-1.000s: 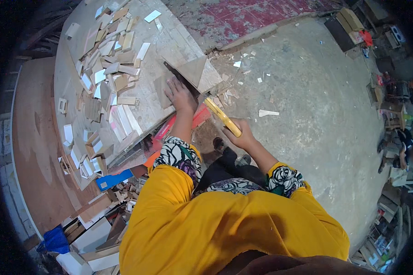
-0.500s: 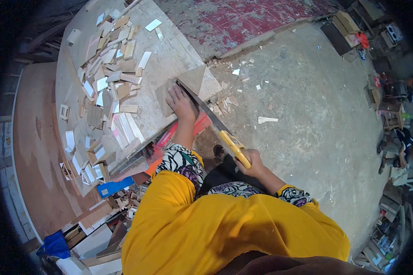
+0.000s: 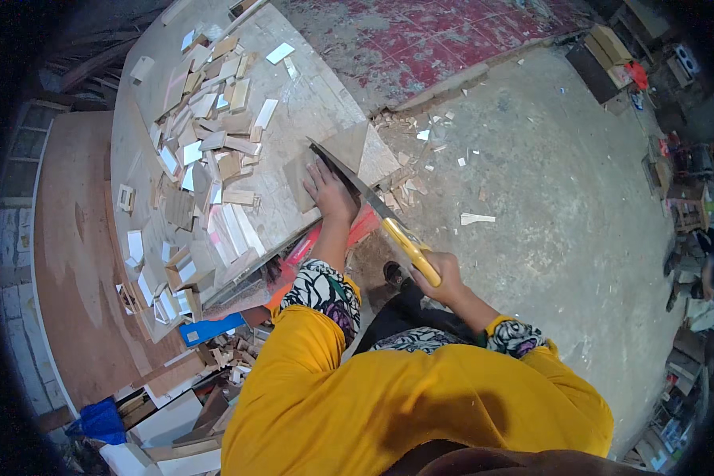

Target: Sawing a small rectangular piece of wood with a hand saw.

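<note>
My right hand (image 3: pixel 443 278) is closed around the yellow handle of a handsaw (image 3: pixel 373 203). Its long dark blade runs up and left across a thin, flat piece of wood (image 3: pixel 347 145) at the corner of the worktable (image 3: pixel 293 103). Just left of the blade, my left hand (image 3: pixel 332 194) lies on that wood with its fingers spread, pressing it to the tabletop. The blade hides part of the wood, so how deep any cut runs cannot be seen.
A heap of wood offcuts (image 3: pixel 222 119) covers the table's left part. Below its edge are a blue flat object (image 3: pixel 212 328) and a pile of scrap (image 3: pixel 174 416). Scraps (image 3: pixel 477 218) lie on the concrete floor (image 3: pixel 555 238) to the right. A brown panel (image 3: pixel 71 262) stands far left.
The handsaw has slid forward, up and left over the wood, pushed by my right hand. My left hand stays on the wood. The whole view has shifted slightly.
</note>
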`<state>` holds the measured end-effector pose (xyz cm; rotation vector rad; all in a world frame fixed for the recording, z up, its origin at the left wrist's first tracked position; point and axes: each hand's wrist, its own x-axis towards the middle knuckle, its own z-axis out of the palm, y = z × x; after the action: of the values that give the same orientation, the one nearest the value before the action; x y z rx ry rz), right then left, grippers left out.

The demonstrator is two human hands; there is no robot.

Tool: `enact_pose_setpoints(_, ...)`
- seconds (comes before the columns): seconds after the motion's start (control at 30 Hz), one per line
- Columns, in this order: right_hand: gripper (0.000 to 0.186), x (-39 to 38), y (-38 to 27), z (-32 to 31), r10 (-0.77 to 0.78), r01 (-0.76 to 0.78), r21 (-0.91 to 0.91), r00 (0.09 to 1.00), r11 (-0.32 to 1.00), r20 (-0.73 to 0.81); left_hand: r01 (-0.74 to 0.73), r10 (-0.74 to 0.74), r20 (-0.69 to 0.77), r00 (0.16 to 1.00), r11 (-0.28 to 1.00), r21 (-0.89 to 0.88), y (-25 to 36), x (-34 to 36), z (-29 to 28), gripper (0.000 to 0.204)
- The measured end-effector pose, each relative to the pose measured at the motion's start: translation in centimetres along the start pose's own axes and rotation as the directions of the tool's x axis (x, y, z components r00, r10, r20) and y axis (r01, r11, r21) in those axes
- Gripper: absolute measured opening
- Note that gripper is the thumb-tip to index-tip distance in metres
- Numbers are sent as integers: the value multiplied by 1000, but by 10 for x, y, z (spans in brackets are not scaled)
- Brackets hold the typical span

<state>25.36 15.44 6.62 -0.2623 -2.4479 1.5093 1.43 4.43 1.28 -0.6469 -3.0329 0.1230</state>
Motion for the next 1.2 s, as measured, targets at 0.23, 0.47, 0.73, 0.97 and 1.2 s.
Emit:
enact_pose_setpoints(0.23, 11, -12, 18, -13, 77, -81, 58, 995, 995, 61, -4, 8, -31, 999, 993, 120, -8, -1, 10, 85)
enact_pose_setpoints(0.47, 9, -24, 14, -22, 13, -11, -22, 997, 1000, 82, -7, 6, -16, 1000, 999, -37, 1, -1, 8, 81)
enact_pose_setpoints(0.73, 13, -30, 17, -36, 150, -176, 196, 979, 965, 141, -57, 56, -66, 996, 998, -10, -5, -4, 4, 91)
enact_pose_setpoints(0.97, 7, -44, 6, -15, 0, -2, 30, 998, 1000, 63, -102, 108, -198, 974, 994, 44, -6, -3, 29, 88)
enact_pose_setpoints(1.2, 15, -34, 10, -25, 181, -203, 209, 976, 957, 121, -55, 60, -132, 989, 998, 39, -3, -2, 24, 75)
